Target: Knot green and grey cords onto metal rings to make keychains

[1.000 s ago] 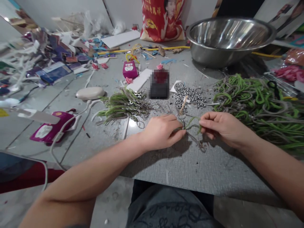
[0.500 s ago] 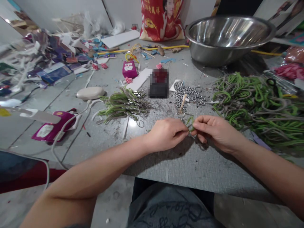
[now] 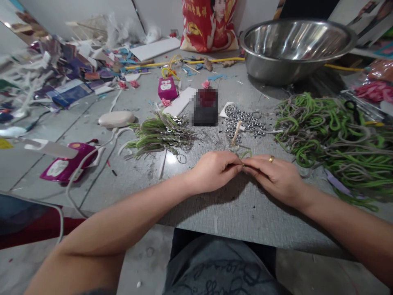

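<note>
My left hand (image 3: 215,170) and my right hand (image 3: 273,176) meet fingertip to fingertip over the grey table (image 3: 233,209). Both pinch a short green cord (image 3: 245,154), of which only a small loop shows above the fingers. A ring sits on a right finger. Just beyond the hands lie a heap of small metal rings (image 3: 245,121) with a wooden stick (image 3: 236,133) on it. Left of that rests a bundle of finished green-and-grey cords with rings (image 3: 159,135). A big pile of loose green and grey cords (image 3: 337,131) spreads on the right.
A large steel bowl (image 3: 294,45) stands at the back right, a red printed bag (image 3: 208,24) behind centre. A dark blurred block (image 3: 205,107), white strip (image 3: 179,102), magenta boxes (image 3: 167,88) and white cabled device (image 3: 116,119) lie left of centre. Paper scraps litter the far left.
My right hand has slid left until its fingertips meet the left hand's. The stretch of green cord between them has shrunk to a small loop. The left hand has barely moved.
</note>
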The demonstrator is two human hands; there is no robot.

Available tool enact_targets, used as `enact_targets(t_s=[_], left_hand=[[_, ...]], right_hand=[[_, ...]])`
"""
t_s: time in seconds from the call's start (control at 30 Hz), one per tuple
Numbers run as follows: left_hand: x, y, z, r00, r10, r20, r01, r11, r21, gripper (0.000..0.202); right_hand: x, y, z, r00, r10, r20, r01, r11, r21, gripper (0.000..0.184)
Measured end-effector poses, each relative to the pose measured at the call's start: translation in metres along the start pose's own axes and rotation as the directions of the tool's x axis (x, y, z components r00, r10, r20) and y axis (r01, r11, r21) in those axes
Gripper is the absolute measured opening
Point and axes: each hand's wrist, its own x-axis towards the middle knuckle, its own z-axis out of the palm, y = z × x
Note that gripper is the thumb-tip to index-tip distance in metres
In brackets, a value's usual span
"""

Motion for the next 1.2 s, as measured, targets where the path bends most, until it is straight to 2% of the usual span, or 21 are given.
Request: enact_targets(t_s=[0.23, 0.53, 0.8, 1.2], left_hand=[[-0.003, -0.001, -0.002, 0.995, 0.104, 0.008, -0.103, 0.963, 0.249, 0.019], [-0.004, -0.002, -0.006, 0.987, -0.01, 0.163, -0.071, 0.871, 0.486, 0.015], [-0.005, -0.002, -0.005, 0.985, -0.022, 0.172, -0.07, 0.856, 0.512, 0.014], [-0.004, -0.001, -0.004, 0.985, -0.022, 0.171, -0.071, 0.853, 0.518, 0.014]], right_hand=[[0.0, 0.001, -0.001, 0.999, -0.031, 0.032, 0.032, 0.999, -0.028, 0.019], [0.0, 0.01, 0.001, 0.989, -0.039, 0.144, 0.05, 0.996, -0.077, 0.021], [-0.001, 0.014, 0.003, 0.982, -0.023, 0.186, 0.035, 0.998, -0.061, 0.022], [-0.001, 0.01, 0.009, 0.986, -0.024, 0.166, 0.028, 0.999, -0.021, 0.021]])
